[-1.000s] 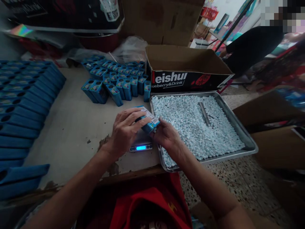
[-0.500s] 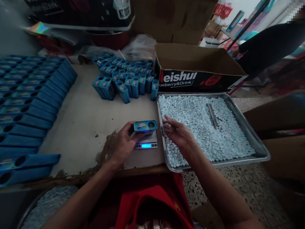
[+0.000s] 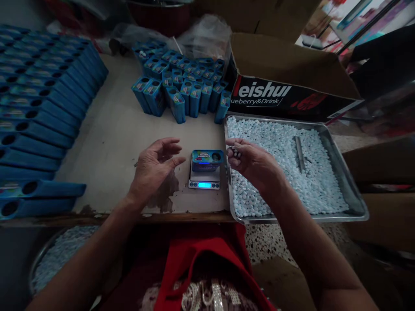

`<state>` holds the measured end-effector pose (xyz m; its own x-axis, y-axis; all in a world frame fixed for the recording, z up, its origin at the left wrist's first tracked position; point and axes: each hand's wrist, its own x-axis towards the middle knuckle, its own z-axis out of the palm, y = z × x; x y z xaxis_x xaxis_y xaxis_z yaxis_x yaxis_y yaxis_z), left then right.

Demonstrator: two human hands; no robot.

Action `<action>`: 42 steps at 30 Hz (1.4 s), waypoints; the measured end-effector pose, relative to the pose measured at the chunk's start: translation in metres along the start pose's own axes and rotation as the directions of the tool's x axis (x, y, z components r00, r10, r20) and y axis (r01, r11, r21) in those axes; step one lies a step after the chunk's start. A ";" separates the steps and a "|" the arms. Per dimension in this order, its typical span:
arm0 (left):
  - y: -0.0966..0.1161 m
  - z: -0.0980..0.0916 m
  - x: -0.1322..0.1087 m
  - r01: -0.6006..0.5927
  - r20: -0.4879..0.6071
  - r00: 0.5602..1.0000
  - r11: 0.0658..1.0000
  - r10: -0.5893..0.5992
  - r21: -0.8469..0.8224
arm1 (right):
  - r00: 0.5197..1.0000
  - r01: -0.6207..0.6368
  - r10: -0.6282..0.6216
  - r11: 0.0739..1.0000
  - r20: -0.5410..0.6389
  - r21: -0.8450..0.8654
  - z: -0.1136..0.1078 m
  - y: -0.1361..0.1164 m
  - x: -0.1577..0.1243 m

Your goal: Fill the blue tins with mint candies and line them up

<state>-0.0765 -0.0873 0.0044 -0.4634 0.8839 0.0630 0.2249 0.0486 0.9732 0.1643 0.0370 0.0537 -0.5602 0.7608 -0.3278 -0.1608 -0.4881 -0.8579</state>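
Note:
A blue printed box [image 3: 205, 160] with a round hole in its top stands on a small digital scale [image 3: 204, 178] whose display glows blue. To its left, my left hand [image 3: 157, 166] is open and apart from the box, fingers spread and holding nothing. My right hand [image 3: 256, 166] is curled around a few small pale candies [image 3: 235, 152], just right of the box and above the left rim of a metal tray [image 3: 356, 212]. Pale blue and white candies [image 3: 275, 134] cover the tray's bottom. A metal strip [image 3: 299, 154] lies on top of them.
Rows of blue boxes [image 3: 48, 116] line the table's left side. A looser group of blue boxes [image 3: 194, 93] stands at the back. Behind the tray is an open cardboard carton [image 3: 292, 93]. Below the table's front edge sits a round container [image 3: 61, 255] of similar candies.
My left hand has let go of the box and moved left. The box now rests on the scale. My right hand stays by the tray's left rim. The view has tilted down.

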 end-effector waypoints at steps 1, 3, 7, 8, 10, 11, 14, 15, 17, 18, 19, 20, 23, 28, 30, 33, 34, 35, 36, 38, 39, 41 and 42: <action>0.002 -0.003 0.000 -0.015 -0.010 1.000 1.000 0.015 0.011 | 0.999 0.023 -0.020 0.996 0.037 -0.090 0.002 -0.004 0.000; 0.005 -0.006 -0.001 -0.062 -0.024 0.998 0.997 0.063 0.045 | 0.993 0.070 -0.043 0.964 0.107 -0.255 0.006 -0.011 0.000; 0.009 -0.011 -0.001 -0.109 -0.021 0.994 0.991 0.111 0.075 | 0.985 0.117 -0.052 0.900 0.164 -0.419 0.009 -0.017 0.004; 0.009 -0.012 -0.001 -0.111 -0.019 0.993 0.991 0.113 0.076 | 0.985 0.115 -0.048 0.897 0.166 -0.426 0.010 -0.017 0.005; 0.008 -0.015 -0.001 -0.112 -0.021 0.993 0.990 0.114 0.083 | 0.987 0.102 -0.040 0.906 0.158 -0.412 0.011 -0.017 0.006; 0.007 -0.016 -0.001 -0.111 -0.024 0.993 0.990 0.114 0.086 | 0.988 0.093 -0.036 0.913 0.148 -0.398 0.011 -0.017 0.007; 0.005 -0.018 -0.003 -0.113 -0.028 0.993 0.990 0.115 0.080 | 0.993 0.088 -0.051 0.922 0.109 -0.377 0.012 -0.018 0.007; 0.005 -0.018 -0.003 -0.116 -0.027 0.993 0.990 0.118 0.078 | 0.994 0.091 -0.058 0.920 0.097 -0.380 0.012 -0.019 0.006; 0.006 -0.017 -0.005 -0.125 -0.020 0.992 0.989 0.127 0.081 | 0.995 0.087 -0.062 0.913 0.075 -0.398 0.013 -0.021 0.006; 0.008 -0.017 -0.005 -0.131 -0.013 0.991 0.988 0.133 0.086 | 0.996 0.080 -0.058 0.910 0.065 -0.407 0.013 -0.021 0.006; 0.009 -0.016 -0.005 -0.136 -0.006 0.990 0.986 0.138 0.095 | 0.997 0.073 -0.054 0.907 0.057 -0.415 0.013 -0.021 0.006; 0.010 -0.015 -0.005 -0.140 0.003 0.990 0.984 0.141 0.106 | 0.997 0.069 -0.052 0.904 0.053 -0.422 0.013 -0.021 0.006; 0.012 -0.010 -0.004 -0.152 0.034 0.988 0.979 0.149 0.133 | 0.996 0.079 -0.057 0.897 0.065 -0.436 0.013 -0.019 0.007; 0.016 0.000 -0.004 -0.207 0.087 0.977 0.969 0.197 0.132 | 0.991 0.123 -0.081 0.876 0.109 -0.466 0.011 -0.018 0.008; 0.020 0.003 -0.004 -0.217 0.106 0.973 0.966 0.204 0.141 | 0.989 0.135 -0.087 0.875 0.123 -0.464 0.012 -0.018 0.008; 0.024 0.006 -0.005 -0.213 0.127 0.973 0.962 0.193 0.168 | 0.988 0.131 -0.080 0.887 0.132 -0.443 0.013 -0.020 0.006; 0.025 0.007 -0.005 -0.204 0.129 0.975 0.963 0.183 0.176 | 0.989 0.129 -0.080 0.891 0.128 -0.435 0.013 -0.021 0.005; 0.024 0.009 -0.005 -0.190 0.131 0.977 0.964 0.167 0.184 | 0.989 0.131 -0.088 0.894 0.118 -0.428 0.013 -0.024 0.003; 0.022 0.012 -0.004 -0.169 0.131 0.981 0.966 0.145 0.193 | 0.989 0.140 -0.104 0.894 0.106 -0.426 0.010 -0.027 0.001; 0.016 0.019 -0.005 -0.116 0.132 0.987 0.970 0.089 0.215 | 0.982 0.190 -0.171 0.859 0.082 -0.476 0.002 -0.033 -0.004; 0.013 0.023 -0.005 -0.090 0.133 0.989 0.971 0.061 0.222 | 0.972 0.226 -0.221 0.814 0.074 -0.535 -0.004 -0.035 -0.007; 0.006 0.034 -0.004 -0.064 0.150 0.988 0.976 0.033 0.208 | 0.936 0.289 -0.350 0.680 0.048 -0.674 -0.017 -0.033 -0.012; 0.004 0.038 -0.003 -0.078 0.155 0.987 0.979 0.049 0.187 | 0.913 0.297 -0.407 0.627 0.022 -0.720 -0.024 -0.029 -0.015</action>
<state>-0.0410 -0.0722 -0.0001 -0.3131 0.9467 0.0753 0.4164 0.0656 0.9068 0.1965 0.0500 0.0744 -0.4637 0.8840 0.0588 0.3175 0.2278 -0.9205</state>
